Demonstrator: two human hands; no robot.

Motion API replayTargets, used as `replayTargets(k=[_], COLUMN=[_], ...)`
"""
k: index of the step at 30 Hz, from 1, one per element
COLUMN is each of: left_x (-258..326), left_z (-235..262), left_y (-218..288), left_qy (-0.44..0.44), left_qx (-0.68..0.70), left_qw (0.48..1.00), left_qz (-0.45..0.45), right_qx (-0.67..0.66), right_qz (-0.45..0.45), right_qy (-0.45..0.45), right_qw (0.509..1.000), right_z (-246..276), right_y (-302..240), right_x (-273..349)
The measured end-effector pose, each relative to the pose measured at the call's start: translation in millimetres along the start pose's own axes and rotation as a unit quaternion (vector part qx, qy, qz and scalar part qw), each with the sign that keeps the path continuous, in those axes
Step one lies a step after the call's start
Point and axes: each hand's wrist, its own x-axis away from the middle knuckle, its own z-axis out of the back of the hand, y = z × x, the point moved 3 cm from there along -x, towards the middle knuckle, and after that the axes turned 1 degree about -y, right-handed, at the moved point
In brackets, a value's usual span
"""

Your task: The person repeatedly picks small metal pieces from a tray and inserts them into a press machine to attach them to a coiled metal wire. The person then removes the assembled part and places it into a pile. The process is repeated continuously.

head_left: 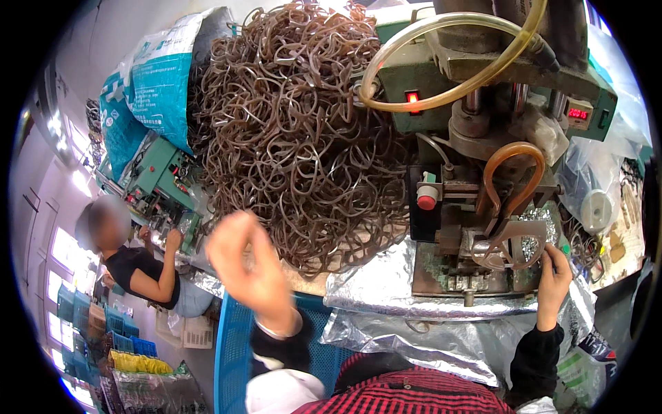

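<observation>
My right hand [556, 277] reaches to the press on the right, its thumb and fingers closed on the edge of a flat, brownish see-through plastic frame piece [509, 257]. The piece has rounded openings and sits at the front of the press's tooling. Just above it, a brown loop [491, 181] stands upright on the press. My left hand [245, 259] is raised in front of a big heap of brown plastic loops [296, 131]. Its fingers look curled toward the thumb but are smeared by motion, so I cannot tell whether they hold anything.
The green press [510, 62] has a hose, a red button [427, 198] and a lit display. Foil [372, 283] covers the bench edge, above a blue perforated basket [234, 345]. A teal-and-white sack [162, 83] lies behind the heap. Another person [148, 272] works at a machine at left.
</observation>
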Motion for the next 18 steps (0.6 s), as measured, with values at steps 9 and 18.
replayTargets(k=[9,18], left_x=[-110,-114], left_z=[-129,-65], left_y=[-198,-84], left_qy=[-0.446,-0.453], left_qx=[-0.312,0.067], left_qw=[0.833,0.882], left_qz=[-0.095,0.108], right_qx=[-0.049,0.144], right_qz=[0.018,0.022], right_qy=[-0.017,0.115], right_qw=[0.998,0.983], right_z=[-36,69], right_y=[-21,6], right_x=[-23,57])
